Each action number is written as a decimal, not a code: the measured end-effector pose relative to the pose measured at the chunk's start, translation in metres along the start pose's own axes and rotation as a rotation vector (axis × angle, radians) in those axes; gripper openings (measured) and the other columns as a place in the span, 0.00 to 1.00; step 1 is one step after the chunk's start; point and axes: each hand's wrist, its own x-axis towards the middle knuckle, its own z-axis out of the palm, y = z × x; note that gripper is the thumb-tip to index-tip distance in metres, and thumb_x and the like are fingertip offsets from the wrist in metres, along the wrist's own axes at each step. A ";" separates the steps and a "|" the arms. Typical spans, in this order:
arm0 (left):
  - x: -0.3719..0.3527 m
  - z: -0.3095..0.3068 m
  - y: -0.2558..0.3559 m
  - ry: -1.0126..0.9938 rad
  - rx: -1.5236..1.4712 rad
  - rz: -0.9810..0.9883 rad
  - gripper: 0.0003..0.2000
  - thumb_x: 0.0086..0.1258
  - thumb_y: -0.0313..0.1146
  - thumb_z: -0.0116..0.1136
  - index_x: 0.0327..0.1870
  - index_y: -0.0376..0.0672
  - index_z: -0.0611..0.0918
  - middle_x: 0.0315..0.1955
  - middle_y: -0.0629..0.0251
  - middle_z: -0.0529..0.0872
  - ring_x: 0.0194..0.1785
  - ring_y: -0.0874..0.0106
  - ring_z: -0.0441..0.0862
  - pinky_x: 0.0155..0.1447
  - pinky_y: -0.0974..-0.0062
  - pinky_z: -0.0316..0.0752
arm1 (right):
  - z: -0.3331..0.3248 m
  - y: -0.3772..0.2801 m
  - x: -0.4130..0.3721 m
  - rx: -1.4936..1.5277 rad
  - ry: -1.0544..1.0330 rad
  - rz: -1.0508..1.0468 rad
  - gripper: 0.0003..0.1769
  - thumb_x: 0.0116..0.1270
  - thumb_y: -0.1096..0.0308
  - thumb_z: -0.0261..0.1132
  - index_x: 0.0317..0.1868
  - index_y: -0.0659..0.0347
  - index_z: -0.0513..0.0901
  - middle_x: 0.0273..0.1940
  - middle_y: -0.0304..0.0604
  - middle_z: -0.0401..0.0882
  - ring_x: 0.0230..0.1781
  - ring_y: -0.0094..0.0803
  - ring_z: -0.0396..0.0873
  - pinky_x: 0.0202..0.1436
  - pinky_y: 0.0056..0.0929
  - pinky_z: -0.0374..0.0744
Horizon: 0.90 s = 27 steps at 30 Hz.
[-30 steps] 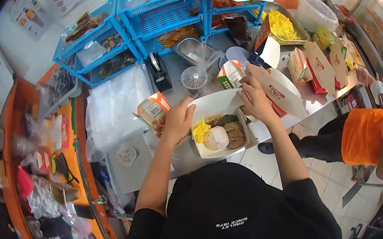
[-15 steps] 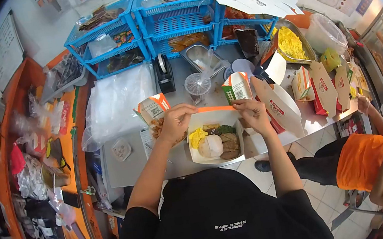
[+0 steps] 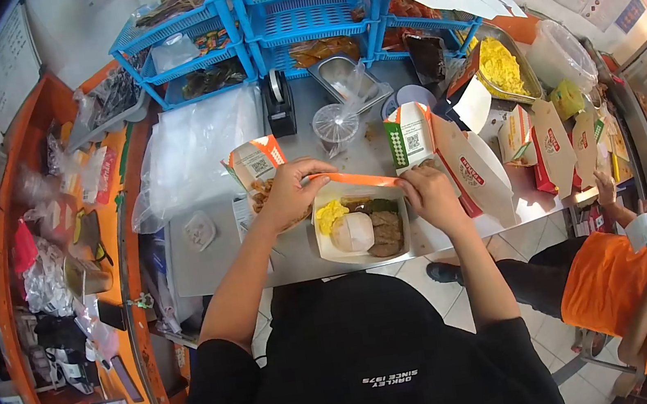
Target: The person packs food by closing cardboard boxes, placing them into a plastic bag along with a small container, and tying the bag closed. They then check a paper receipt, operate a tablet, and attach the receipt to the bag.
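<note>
A paper takeaway meal box (image 3: 325, 250) stands open on the metal table in front of me. Inside are a white mound of rice (image 3: 352, 233), yellow scrambled egg (image 3: 331, 216), brown meat slices (image 3: 387, 234) and some dark greens, partly in shadow. My left hand (image 3: 293, 194) pinches the left end of the box's lid (image 3: 358, 180), seen edge-on as an orange strip. At its right end, my right hand (image 3: 432, 197) grips the same lid with curled fingers. The strip slants down to the right above the food.
Other open meal boxes flank mine: one at left (image 3: 259, 164), one at right (image 3: 472, 169). Behind are a tape dispenser (image 3: 278, 105), a plastic-covered cup (image 3: 336, 126) and blue basket racks (image 3: 304, 35). A co-worker in an orange shirt (image 3: 634, 266) holds something white at right.
The lid's orange edge has gone from nearly level to slanted, its left end higher. My right hand has dropped slightly and turned. The co-worker's hands have moved lower.
</note>
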 end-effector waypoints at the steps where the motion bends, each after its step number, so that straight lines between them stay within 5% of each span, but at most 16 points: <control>1: -0.001 0.000 0.000 0.000 -0.003 0.001 0.10 0.61 0.22 0.59 0.44 0.37 0.83 0.38 0.63 0.84 0.43 0.73 0.81 0.51 0.76 0.74 | 0.002 -0.001 -0.001 -0.003 -0.001 0.001 0.11 0.66 0.68 0.59 0.41 0.68 0.82 0.29 0.54 0.81 0.35 0.47 0.79 0.41 0.37 0.75; 4: -0.007 -0.008 0.007 -0.077 -0.084 -0.048 0.09 0.62 0.25 0.60 0.43 0.37 0.83 0.38 0.65 0.83 0.44 0.75 0.80 0.50 0.76 0.73 | -0.001 -0.003 -0.007 -0.020 0.066 -0.061 0.10 0.66 0.67 0.59 0.38 0.66 0.81 0.24 0.52 0.78 0.32 0.48 0.77 0.39 0.38 0.75; 6: -0.022 -0.018 0.012 -0.486 -0.102 -0.135 0.08 0.66 0.29 0.58 0.42 0.36 0.83 0.40 0.65 0.82 0.43 0.75 0.79 0.48 0.76 0.74 | -0.013 -0.007 -0.020 0.329 -0.182 0.048 0.11 0.66 0.67 0.59 0.40 0.66 0.82 0.25 0.53 0.77 0.32 0.47 0.76 0.41 0.38 0.74; 8: -0.041 -0.006 -0.001 -0.515 -0.014 -0.152 0.10 0.66 0.34 0.59 0.41 0.37 0.83 0.41 0.63 0.81 0.42 0.74 0.78 0.47 0.76 0.73 | 0.006 -0.005 -0.039 0.363 -0.139 0.055 0.12 0.66 0.67 0.60 0.43 0.67 0.81 0.28 0.54 0.76 0.34 0.46 0.75 0.43 0.38 0.74; 11: -0.071 0.026 0.003 -0.333 0.293 -0.217 0.14 0.65 0.37 0.61 0.44 0.37 0.81 0.41 0.57 0.81 0.43 0.67 0.79 0.46 0.71 0.74 | 0.030 -0.014 -0.059 0.278 -0.053 0.141 0.16 0.65 0.65 0.61 0.47 0.68 0.80 0.36 0.54 0.75 0.40 0.46 0.73 0.48 0.38 0.72; 13: -0.086 0.043 0.006 -0.024 0.671 -0.312 0.23 0.62 0.45 0.63 0.47 0.33 0.76 0.40 0.50 0.80 0.44 0.56 0.81 0.45 0.64 0.76 | 0.046 -0.020 -0.066 0.104 0.010 0.266 0.23 0.62 0.60 0.64 0.53 0.68 0.76 0.47 0.54 0.72 0.48 0.48 0.68 0.54 0.42 0.69; 17: -0.094 0.047 0.021 0.059 0.818 -0.501 0.28 0.58 0.48 0.65 0.49 0.33 0.72 0.43 0.48 0.79 0.46 0.53 0.80 0.46 0.59 0.76 | 0.059 -0.037 -0.071 -0.192 0.102 0.399 0.34 0.60 0.56 0.65 0.61 0.66 0.67 0.57 0.56 0.65 0.57 0.52 0.62 0.61 0.49 0.61; 19: -0.093 0.040 0.023 -0.016 0.672 -0.703 0.28 0.53 0.50 0.68 0.41 0.34 0.73 0.42 0.47 0.78 0.44 0.52 0.79 0.45 0.59 0.74 | 0.057 -0.036 -0.071 -0.218 0.131 0.404 0.34 0.60 0.55 0.64 0.61 0.67 0.67 0.59 0.57 0.65 0.59 0.54 0.61 0.62 0.49 0.60; 22: -0.104 0.040 0.016 0.117 0.674 -0.503 0.28 0.52 0.48 0.69 0.44 0.33 0.73 0.44 0.46 0.77 0.47 0.50 0.77 0.48 0.59 0.73 | 0.053 -0.020 -0.073 -0.216 0.149 0.393 0.32 0.63 0.53 0.60 0.62 0.66 0.68 0.60 0.61 0.66 0.61 0.55 0.62 0.66 0.49 0.58; 25: -0.112 0.034 0.027 0.211 0.452 -0.535 0.29 0.51 0.44 0.70 0.50 0.33 0.74 0.43 0.44 0.76 0.51 0.49 0.74 0.54 0.56 0.69 | 0.054 -0.007 -0.090 -0.127 -0.032 0.500 0.29 0.69 0.52 0.54 0.61 0.65 0.71 0.61 0.62 0.67 0.64 0.56 0.61 0.68 0.50 0.57; 26: -0.119 0.039 0.003 0.197 0.521 -0.477 0.32 0.52 0.47 0.68 0.54 0.35 0.72 0.46 0.45 0.74 0.53 0.48 0.72 0.55 0.55 0.68 | 0.063 0.015 -0.098 -0.016 -0.035 0.537 0.30 0.69 0.54 0.55 0.65 0.63 0.68 0.67 0.64 0.58 0.67 0.61 0.55 0.71 0.51 0.52; 27: -0.120 0.042 0.001 0.186 0.693 -0.471 0.33 0.55 0.51 0.64 0.56 0.37 0.71 0.50 0.45 0.71 0.55 0.48 0.71 0.56 0.54 0.68 | 0.066 0.059 -0.115 0.174 -0.176 0.533 0.32 0.71 0.50 0.50 0.69 0.58 0.59 0.69 0.57 0.57 0.67 0.49 0.57 0.72 0.54 0.47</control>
